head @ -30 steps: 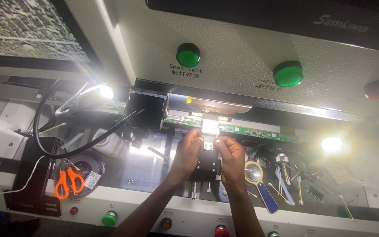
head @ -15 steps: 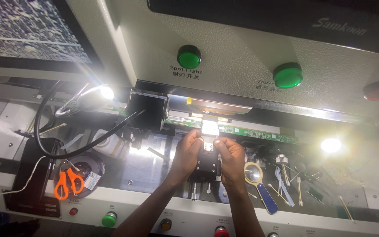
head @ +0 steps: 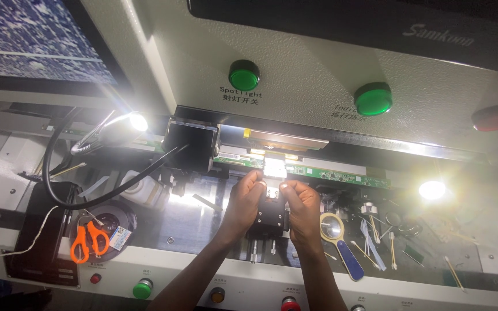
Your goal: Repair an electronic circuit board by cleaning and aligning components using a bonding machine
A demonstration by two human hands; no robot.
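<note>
1. Black fixture block (head: 270, 214) sits at the bench middle, below the green circuit strip (head: 341, 173); I see both hands cupped around it.
2. My left hand (head: 242, 201) presses its side, fingers curled at the brightly lit top.
3. My right hand (head: 305, 208) grips the other side, thumb near the top.
4. Orange scissors (head: 87, 241) lie far left; a magnifier (head: 334, 229) lies just right.

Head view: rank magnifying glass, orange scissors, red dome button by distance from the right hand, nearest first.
From the right hand:
1. Magnifying glass, just to its right on the bench.
2. Red dome button, upper right on the panel.
3. Orange scissors, far left, beyond the left hand.
</note>
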